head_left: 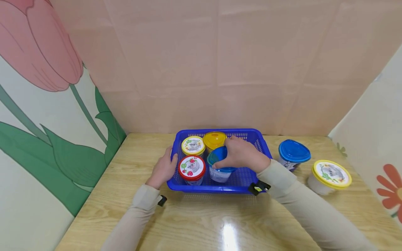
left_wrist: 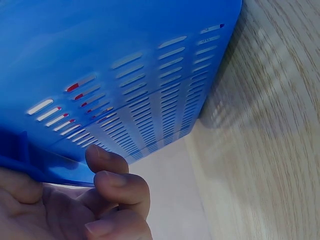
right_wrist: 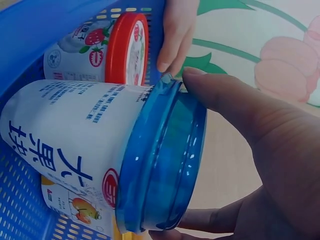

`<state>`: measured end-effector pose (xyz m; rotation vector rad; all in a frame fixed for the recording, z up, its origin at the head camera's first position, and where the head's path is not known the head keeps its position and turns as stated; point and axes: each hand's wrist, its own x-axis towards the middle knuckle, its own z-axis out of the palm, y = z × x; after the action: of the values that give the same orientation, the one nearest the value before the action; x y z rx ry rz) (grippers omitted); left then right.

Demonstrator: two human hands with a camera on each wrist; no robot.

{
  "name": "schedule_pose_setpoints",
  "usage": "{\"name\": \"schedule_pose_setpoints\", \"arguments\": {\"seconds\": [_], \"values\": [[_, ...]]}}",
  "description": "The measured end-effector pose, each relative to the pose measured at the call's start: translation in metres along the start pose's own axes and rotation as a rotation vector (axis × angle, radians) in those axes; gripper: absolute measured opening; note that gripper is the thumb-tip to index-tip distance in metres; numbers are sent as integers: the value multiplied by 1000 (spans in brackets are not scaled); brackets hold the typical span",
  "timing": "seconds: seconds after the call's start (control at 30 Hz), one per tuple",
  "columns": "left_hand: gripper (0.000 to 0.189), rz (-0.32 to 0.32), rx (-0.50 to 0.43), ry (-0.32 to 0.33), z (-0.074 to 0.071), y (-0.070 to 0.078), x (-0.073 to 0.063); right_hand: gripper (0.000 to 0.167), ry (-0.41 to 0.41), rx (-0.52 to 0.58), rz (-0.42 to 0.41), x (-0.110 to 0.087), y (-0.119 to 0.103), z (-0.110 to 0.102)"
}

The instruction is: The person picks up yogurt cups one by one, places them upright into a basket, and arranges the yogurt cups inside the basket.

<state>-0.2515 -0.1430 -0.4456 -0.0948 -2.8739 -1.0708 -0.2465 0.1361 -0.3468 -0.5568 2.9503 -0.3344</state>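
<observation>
A blue plastic basket (head_left: 216,189) stands on the table. My left hand (head_left: 163,170) grips its left rim, and in the left wrist view the fingers (left_wrist: 122,187) curl at the edge of the slotted wall. With thumb and fingers around the blue lid, my right hand (head_left: 243,154) holds a white yogurt tub (right_wrist: 75,122) inside the basket. Whether that tub touches the basket floor is hard to tell. To its left stands a red-lidded tub (head_left: 191,168). Behind are a tub with a printed yellow-rimmed lid (head_left: 193,145) and one with a clear yellow lid (head_left: 213,138).
Right of the basket, another blue-lidded tub (head_left: 294,153) and a yellow-lidded tub (head_left: 329,176) stand on the wooden table (head_left: 188,223). A pinkish-beige wall covering (head_left: 201,69) rises behind, with flower-painted side walls.
</observation>
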Motion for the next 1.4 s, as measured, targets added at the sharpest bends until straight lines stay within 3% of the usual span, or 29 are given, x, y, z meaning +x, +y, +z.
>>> {"name": "schedule_pose_setpoints", "arguments": {"seconds": [0.73, 1.13, 1.4], "values": [[56, 0, -7, 10, -1, 1, 0, 80, -34, 4, 5, 9, -6, 16], [56, 9, -14, 9, -1, 1, -1, 88, -42, 10, 84, 10, -8, 16], [57, 5, -16, 3, -2, 2, -1, 99, -6, -3, 78, 10, -10, 19]]}}
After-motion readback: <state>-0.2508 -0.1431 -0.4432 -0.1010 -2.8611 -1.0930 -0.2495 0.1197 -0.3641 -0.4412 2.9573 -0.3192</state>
